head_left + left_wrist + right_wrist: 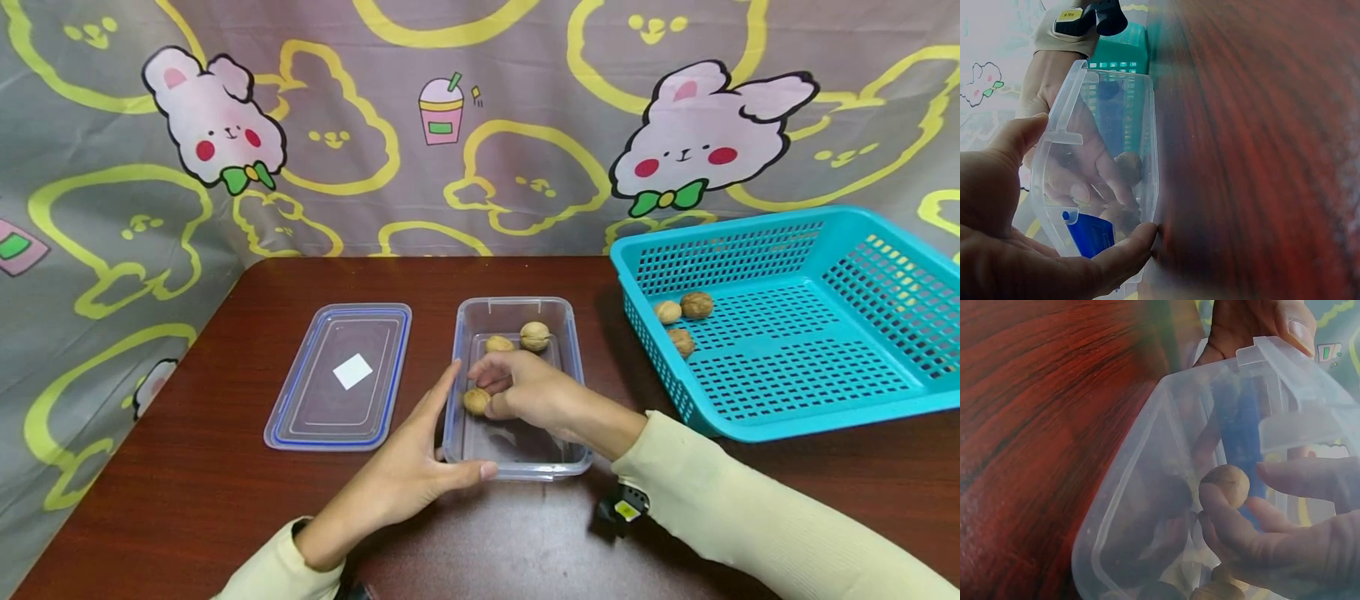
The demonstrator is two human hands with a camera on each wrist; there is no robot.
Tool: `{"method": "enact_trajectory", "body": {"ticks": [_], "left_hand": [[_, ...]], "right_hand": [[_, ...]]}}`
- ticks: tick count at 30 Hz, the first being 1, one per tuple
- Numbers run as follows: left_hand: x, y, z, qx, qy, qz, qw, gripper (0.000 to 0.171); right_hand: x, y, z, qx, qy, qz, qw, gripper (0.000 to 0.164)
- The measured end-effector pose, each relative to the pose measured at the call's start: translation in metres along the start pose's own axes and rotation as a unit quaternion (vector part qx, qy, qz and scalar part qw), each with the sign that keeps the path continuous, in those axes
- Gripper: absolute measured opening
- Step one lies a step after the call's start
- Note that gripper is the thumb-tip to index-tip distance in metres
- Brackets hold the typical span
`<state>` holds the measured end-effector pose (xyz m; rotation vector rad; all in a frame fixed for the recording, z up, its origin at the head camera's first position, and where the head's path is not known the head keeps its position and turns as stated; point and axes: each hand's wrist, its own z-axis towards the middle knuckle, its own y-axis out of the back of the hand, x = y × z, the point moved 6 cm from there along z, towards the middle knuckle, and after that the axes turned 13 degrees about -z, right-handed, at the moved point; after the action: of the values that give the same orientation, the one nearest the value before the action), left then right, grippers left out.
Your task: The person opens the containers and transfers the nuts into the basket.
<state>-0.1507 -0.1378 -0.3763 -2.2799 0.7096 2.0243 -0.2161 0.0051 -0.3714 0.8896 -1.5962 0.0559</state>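
A clear plastic container (517, 454) stands on the table without its lid. My left hand (408, 462) spreads round its near left corner, index finger along the left wall and thumb (1025, 134) at the rim. Inside, my right hand (536, 392) has thumb and fingers about a walnut (1225, 486) low in the container; the thumb touches its side, while the index fingertip stands slightly off it. Two more nuts lie farther back, a pale one (535, 336) and another (498, 344) partly hidden by the right hand.
Left of the container lies a clear lid (300, 417) with a blue seal and a white square (352, 372). To the right stands a turquoise basket (795, 354) with several nuts (697, 305) at its left side. A patterned cloth (525, 208) hangs behind the table.
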Motion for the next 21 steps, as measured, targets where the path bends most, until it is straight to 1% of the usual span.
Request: {"method": "enact_trajectory", "body": {"ticks": [7,10,15,21], "left_hand": [[0.000,0.000,0.000,0.001,-0.002,-0.004,1.0000,0.121],[0.000,0.000,-0.001,0.002,0.001,-0.005,1.0000,0.121],[0.000,0.000,-0.001,0.003,0.001,-0.007,1.0000,0.121],[-0.001,0.000,-0.001,0.003,-0.003,-0.002,1.0000,0.120]], "right_hand": [[-0.004,-0.002,0.002,0.014,-0.003,0.063,0.998,0.043],[-0.004,-0.003,0.001,0.018,-0.008,0.072,0.997,0.040],[-0.002,-0.002,0.000,0.013,-0.008,0.074,0.997,0.035],[0.005,0.007,-0.006,0.012,0.004,0.087,0.996,0.033]]}}
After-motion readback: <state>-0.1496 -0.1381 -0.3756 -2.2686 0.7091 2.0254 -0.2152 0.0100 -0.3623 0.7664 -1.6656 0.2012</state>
